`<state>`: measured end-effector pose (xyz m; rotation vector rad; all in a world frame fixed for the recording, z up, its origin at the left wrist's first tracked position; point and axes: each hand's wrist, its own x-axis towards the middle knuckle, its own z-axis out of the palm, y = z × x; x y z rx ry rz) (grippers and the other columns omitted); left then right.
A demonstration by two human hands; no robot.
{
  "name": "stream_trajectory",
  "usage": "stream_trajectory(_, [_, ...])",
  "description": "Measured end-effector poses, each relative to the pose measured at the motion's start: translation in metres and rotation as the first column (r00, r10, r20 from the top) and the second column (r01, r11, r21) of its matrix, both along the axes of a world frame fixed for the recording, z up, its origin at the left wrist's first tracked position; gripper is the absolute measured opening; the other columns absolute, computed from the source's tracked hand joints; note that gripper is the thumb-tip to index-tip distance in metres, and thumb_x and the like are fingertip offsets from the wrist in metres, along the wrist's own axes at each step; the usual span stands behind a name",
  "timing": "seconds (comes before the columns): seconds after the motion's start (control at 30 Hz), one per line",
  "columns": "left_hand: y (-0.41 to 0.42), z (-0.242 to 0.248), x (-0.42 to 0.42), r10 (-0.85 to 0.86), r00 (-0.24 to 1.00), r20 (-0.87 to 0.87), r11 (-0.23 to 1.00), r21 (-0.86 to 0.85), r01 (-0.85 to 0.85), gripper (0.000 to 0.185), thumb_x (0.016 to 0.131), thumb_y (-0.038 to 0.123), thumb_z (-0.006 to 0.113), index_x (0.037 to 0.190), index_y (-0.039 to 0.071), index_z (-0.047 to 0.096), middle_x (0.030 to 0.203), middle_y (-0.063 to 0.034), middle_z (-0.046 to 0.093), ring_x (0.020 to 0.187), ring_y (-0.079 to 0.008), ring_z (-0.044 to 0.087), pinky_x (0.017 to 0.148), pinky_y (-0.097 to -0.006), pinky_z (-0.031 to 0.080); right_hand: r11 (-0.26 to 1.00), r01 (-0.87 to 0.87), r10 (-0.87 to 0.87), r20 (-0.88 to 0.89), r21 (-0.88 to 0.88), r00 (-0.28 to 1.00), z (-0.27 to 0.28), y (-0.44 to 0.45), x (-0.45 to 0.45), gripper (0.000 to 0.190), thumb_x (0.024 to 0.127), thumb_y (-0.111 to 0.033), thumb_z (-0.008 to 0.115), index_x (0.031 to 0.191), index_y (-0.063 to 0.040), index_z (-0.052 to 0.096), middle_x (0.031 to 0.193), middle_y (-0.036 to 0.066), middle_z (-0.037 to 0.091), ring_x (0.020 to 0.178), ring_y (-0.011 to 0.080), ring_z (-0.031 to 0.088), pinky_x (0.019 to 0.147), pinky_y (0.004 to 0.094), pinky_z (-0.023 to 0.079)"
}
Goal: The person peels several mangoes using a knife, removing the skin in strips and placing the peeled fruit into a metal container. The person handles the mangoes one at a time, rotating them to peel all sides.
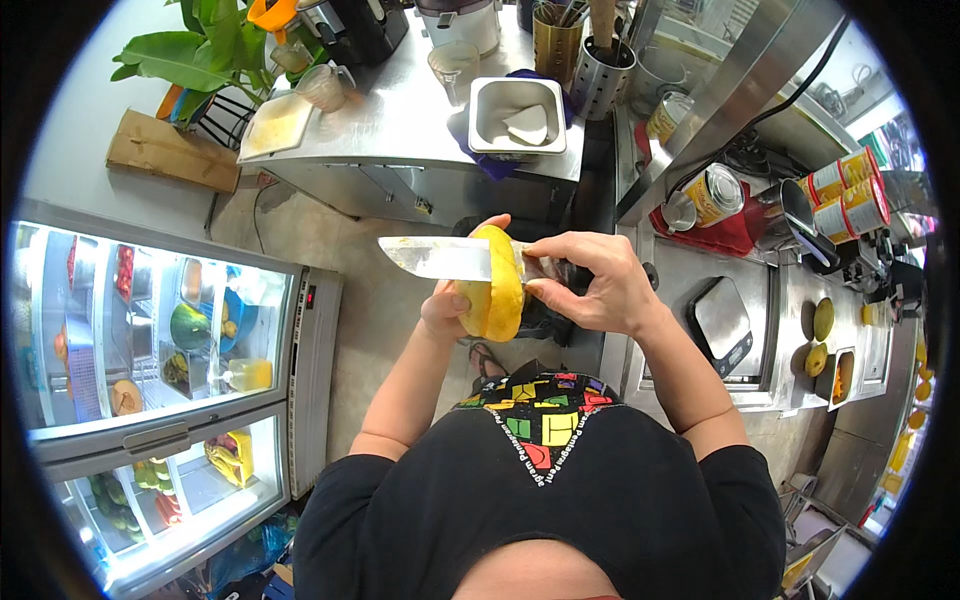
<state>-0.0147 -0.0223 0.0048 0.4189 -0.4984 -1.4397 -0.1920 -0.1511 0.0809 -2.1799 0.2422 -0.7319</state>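
Note:
My left hand (444, 309) grips a yellow mango (505, 296) in front of my chest, its thumb on the near side and a fingertip showing past the far end. A wide-bladed knife (439, 259) points left, with part of the mango over its blade. How deep the blade sits in the fruit cannot be told. My right hand (604, 281) is on the knife's handle side, thumb and fingers close to the mango's right face. The handle is mostly hidden by that hand.
Ahead, a steel counter (375, 135) bears a metal pan (517, 142) with a white piece (529, 124) inside, and a cutting board (277, 126). A glass-door fridge (300, 390) stands left. On the right are a kitchen scale (720, 322), food cans (712, 196) and two fruits (823, 319).

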Motion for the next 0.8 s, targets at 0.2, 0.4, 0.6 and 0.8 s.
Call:
stream_trajectory(0.2, [0.004, 0.005, 0.009, -0.064, 0.996, 0.069, 0.996, -0.049, 0.068, 0.114, 0.056, 0.026, 0.08, 0.15, 0.0, 0.021, 0.118, -0.016, 0.06, 0.101, -0.0307, 0.066, 0.09, -0.0384, 0.054, 0.996, -0.033, 0.034, -0.01, 0.084, 0.999, -0.001, -0.005, -0.008, 0.029, 0.079, -0.015, 0.077, 0.103, -0.001, 0.069, 0.092, 0.015, 0.072, 0.08, 0.0292, 0.071, 0.073, 0.0338, 0.056])
stream_trajectory(0.4, [0.005, 0.006, 0.007, -0.154, 0.962, 0.226, 0.988, 0.016, 0.154, 0.119, 0.053, 0.029, 0.081, 0.151, 0.0, 0.019, 0.119, -0.0165, 0.06, 0.099, -0.0291, 0.067, 0.089, -0.0381, 0.054, 0.961, -0.1, 0.114, -0.041, 0.26, 0.993, -0.004, -0.011, -0.001, 0.027, 0.082, -0.018, 0.076, 0.102, -0.002, 0.068, 0.081, 0.013, 0.069, 0.067, 0.0238, 0.064, 0.068, 0.0311, 0.051])
stream_trajectory(0.6, [0.005, -0.016, 0.014, -0.069, 0.97, 0.234, 0.995, 0.08, 0.052, 0.104, 0.063, 0.045, 0.074, 0.145, -0.003, 0.032, 0.116, -0.0192, 0.058, 0.092, -0.0304, 0.065, 0.081, -0.0386, 0.054, 0.991, -0.047, 0.054, -0.05, 0.127, 0.997, -0.016, -0.008, 0.011, 0.038, 0.092, -0.02, 0.064, 0.13, -0.013, 0.06, 0.095, 0.011, 0.064, 0.075, 0.0238, 0.06, 0.071, 0.0331, 0.05])
stream_trajectory(0.8, [0.009, -0.054, 0.032, 0.203, 0.976, 0.081, 0.966, 0.148, -0.213, 0.06, 0.092, 0.048, 0.046, 0.129, 0.001, 0.055, 0.124, -0.013, 0.061, 0.111, -0.0222, 0.062, 0.084, -0.0378, 0.055, 0.996, 0.06, -0.077, -0.282, -0.066, 0.956, -0.021, -0.008, 0.013, 0.04, 0.095, -0.02, 0.059, 0.134, -0.031, 0.058, 0.092, 0.011, 0.053, 0.078, 0.0289, 0.061, 0.069, 0.0388, 0.051])
